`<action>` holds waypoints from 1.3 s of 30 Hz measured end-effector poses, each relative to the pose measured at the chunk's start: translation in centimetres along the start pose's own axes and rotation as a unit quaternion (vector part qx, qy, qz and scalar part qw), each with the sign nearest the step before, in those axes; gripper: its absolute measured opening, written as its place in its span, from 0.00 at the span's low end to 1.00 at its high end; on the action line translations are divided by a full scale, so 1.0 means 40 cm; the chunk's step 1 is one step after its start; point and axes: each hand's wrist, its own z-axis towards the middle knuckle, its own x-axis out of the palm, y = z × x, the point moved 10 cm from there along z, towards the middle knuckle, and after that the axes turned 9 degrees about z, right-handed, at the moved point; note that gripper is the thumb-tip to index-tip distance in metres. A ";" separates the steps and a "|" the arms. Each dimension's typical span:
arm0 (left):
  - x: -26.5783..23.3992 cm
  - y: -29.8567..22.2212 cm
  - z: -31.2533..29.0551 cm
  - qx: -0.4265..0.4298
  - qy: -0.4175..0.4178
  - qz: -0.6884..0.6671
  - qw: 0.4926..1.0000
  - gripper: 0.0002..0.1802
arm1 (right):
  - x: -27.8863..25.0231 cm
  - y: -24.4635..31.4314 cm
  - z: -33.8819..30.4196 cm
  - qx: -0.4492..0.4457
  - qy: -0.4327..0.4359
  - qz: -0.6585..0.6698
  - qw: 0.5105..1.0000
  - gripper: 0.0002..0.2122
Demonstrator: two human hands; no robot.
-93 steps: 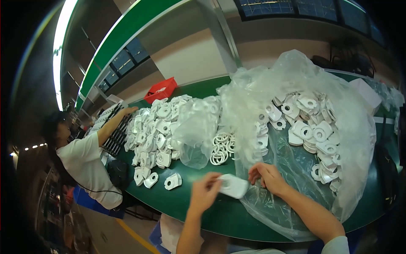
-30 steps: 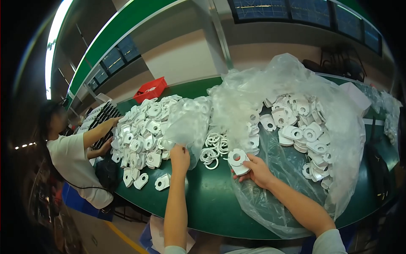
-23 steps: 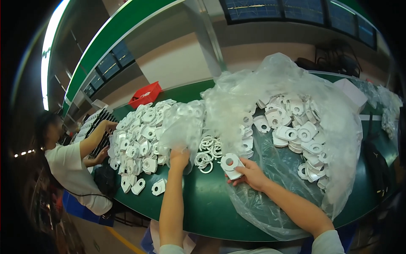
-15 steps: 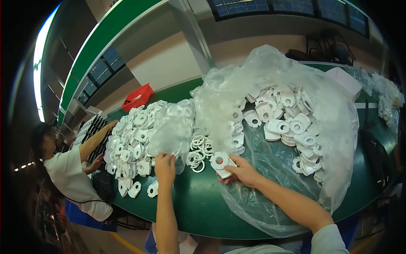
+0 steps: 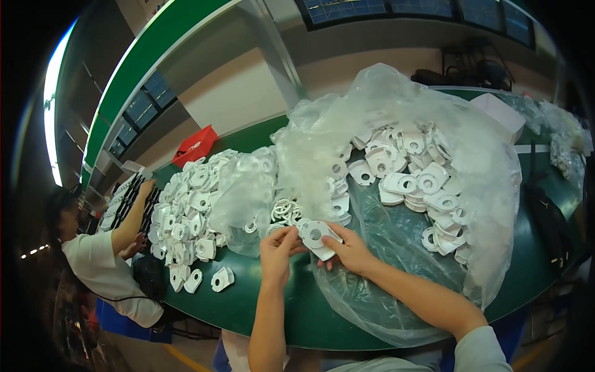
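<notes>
My right hand point(image 5: 353, 251) grips a white plastic part point(image 5: 315, 232), a flat plate with a round hole and a squared end. The fingers of my left hand point(image 5: 277, 251) are pinched together against that part's left edge; whatever they pinch is too hidden to make out. Just behind my hands lies a small heap of white rings point(image 5: 286, 209). Left of them, a large pile of similar white parts point(image 5: 198, 201) sits partly under a clear plastic bag point(image 5: 242, 208).
A big open plastic bag point(image 5: 489, 217) with many white parts point(image 5: 427, 180) spreads across the green table point(image 5: 304, 316). At the left, a co-worker point(image 5: 105, 260) reaches toward rows of black and white pieces point(image 5: 127, 201). A red bin point(image 5: 195, 146) stands behind the pile.
My left hand has moved right, from the small bag's edge to the part in my right hand. A loose part at the pile's front now shows more fully. The co-worker's arm has shifted.
</notes>
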 end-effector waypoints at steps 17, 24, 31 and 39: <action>0.051 0.017 -0.033 0.018 0.075 -0.044 0.996 0.12 | -0.025 0.001 0.005 -0.017 -0.049 -0.047 0.998 0.13; 0.048 -0.001 -0.049 0.024 -0.005 -0.030 0.999 0.11 | 0.042 0.148 -0.059 -0.317 -0.113 -0.488 0.805 0.20; 0.092 -0.089 -0.094 0.213 0.017 0.157 0.964 0.08 | 0.028 0.080 -0.038 -0.164 -0.077 -0.443 0.878 0.15; -0.128 -0.150 0.033 0.225 -0.110 0.455 0.855 0.07 | -0.026 0.007 -0.005 -0.030 -0.078 -0.085 0.993 0.12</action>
